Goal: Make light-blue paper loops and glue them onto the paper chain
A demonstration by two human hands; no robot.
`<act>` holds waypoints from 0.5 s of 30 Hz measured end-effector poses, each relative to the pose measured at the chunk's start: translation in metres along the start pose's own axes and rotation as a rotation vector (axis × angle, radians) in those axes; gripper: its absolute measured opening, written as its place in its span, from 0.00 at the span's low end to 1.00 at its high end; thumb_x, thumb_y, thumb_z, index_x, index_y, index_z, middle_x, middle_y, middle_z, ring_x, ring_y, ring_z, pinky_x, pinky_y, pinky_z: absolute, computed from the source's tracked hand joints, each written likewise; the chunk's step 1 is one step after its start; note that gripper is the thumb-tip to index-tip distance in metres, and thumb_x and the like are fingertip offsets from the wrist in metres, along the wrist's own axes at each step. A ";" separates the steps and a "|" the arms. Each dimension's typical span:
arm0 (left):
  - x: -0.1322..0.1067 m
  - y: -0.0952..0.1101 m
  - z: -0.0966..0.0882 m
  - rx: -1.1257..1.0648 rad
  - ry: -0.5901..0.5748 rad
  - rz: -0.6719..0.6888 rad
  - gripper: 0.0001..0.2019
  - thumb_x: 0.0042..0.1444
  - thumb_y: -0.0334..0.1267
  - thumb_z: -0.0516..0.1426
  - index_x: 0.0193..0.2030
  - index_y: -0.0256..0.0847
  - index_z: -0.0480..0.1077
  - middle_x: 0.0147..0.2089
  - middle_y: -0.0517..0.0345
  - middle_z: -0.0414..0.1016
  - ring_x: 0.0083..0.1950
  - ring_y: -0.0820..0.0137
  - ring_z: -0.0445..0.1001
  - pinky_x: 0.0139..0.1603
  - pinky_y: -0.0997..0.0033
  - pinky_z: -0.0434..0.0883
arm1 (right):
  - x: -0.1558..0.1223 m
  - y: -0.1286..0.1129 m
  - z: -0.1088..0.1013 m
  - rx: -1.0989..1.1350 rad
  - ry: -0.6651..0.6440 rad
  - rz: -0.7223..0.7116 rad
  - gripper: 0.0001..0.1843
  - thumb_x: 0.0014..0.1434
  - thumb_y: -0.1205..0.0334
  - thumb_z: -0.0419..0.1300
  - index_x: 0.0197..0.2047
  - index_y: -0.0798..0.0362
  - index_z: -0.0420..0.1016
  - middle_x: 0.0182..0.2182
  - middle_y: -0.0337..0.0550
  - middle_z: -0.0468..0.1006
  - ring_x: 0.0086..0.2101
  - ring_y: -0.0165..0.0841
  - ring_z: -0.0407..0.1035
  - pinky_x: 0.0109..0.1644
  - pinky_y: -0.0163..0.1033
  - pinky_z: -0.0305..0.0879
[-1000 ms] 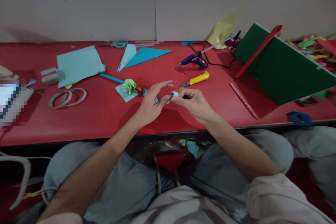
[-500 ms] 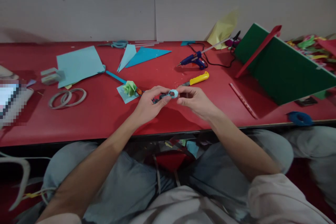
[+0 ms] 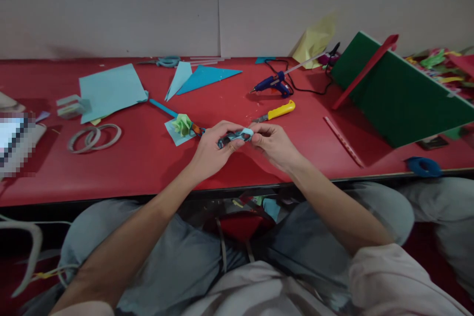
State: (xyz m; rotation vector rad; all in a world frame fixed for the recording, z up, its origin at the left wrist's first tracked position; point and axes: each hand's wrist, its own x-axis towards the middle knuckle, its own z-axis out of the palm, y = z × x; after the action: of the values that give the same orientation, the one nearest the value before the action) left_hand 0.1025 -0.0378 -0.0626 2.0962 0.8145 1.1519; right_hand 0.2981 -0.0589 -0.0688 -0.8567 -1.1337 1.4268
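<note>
My left hand (image 3: 212, 150) and my right hand (image 3: 274, 144) meet just above the red table (image 3: 148, 168), both pinching one light blue rolled paper strip (image 3: 237, 136). The left fingers curl round its darker left end. Thumb and forefinger of the right hand press on its pale right end. Just left of my hands lies a green folded paper flower (image 3: 182, 124) on a small blue square, with a blue stick running from it.
A yellow-handled cutter (image 3: 278, 110) and a blue glue gun (image 3: 272, 85) with its cord lie beyond my hands. Blue paper sheets (image 3: 111, 90), scissors (image 3: 165, 62), tape rings (image 3: 94, 137), a green board (image 3: 400, 91) and a red strip (image 3: 343, 140) are spread around.
My left fingers, spread a second ago, have closed round the strip. Both hands have drawn closer together and the roll now lies flatter between them.
</note>
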 end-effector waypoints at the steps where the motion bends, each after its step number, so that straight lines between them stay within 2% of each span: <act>1: 0.000 0.001 0.000 -0.015 0.011 -0.026 0.22 0.67 0.61 0.61 0.49 0.43 0.78 0.46 0.51 0.83 0.44 0.65 0.79 0.46 0.65 0.74 | 0.000 0.000 0.000 0.006 -0.004 0.002 0.27 0.39 0.39 0.83 0.30 0.50 0.81 0.26 0.33 0.70 0.27 0.26 0.57 0.33 0.37 0.57; 5: -0.001 0.003 0.002 -0.044 0.002 -0.078 0.25 0.64 0.65 0.61 0.48 0.43 0.77 0.47 0.50 0.82 0.45 0.64 0.78 0.46 0.64 0.75 | 0.000 -0.002 0.002 -0.040 0.028 -0.036 0.24 0.40 0.43 0.83 0.30 0.50 0.81 0.29 0.35 0.75 0.31 0.28 0.65 0.38 0.38 0.63; 9: -0.002 0.003 0.004 -0.066 -0.018 -0.081 0.25 0.65 0.65 0.60 0.48 0.43 0.77 0.47 0.51 0.83 0.46 0.65 0.79 0.47 0.65 0.75 | 0.001 0.001 0.002 -0.081 0.056 -0.085 0.27 0.41 0.39 0.82 0.27 0.51 0.78 0.28 0.34 0.73 0.30 0.28 0.62 0.37 0.38 0.61; 15: -0.002 0.005 0.003 -0.012 -0.038 -0.031 0.24 0.67 0.62 0.60 0.50 0.43 0.78 0.46 0.52 0.85 0.45 0.64 0.81 0.47 0.64 0.74 | 0.001 0.010 -0.002 0.028 0.020 -0.168 0.24 0.46 0.40 0.81 0.27 0.50 0.80 0.28 0.35 0.71 0.31 0.28 0.61 0.36 0.37 0.58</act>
State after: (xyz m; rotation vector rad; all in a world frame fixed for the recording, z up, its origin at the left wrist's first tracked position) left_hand 0.1051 -0.0435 -0.0609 2.0821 0.8184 1.0949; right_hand 0.2971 -0.0573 -0.0790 -0.7365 -1.1404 1.2907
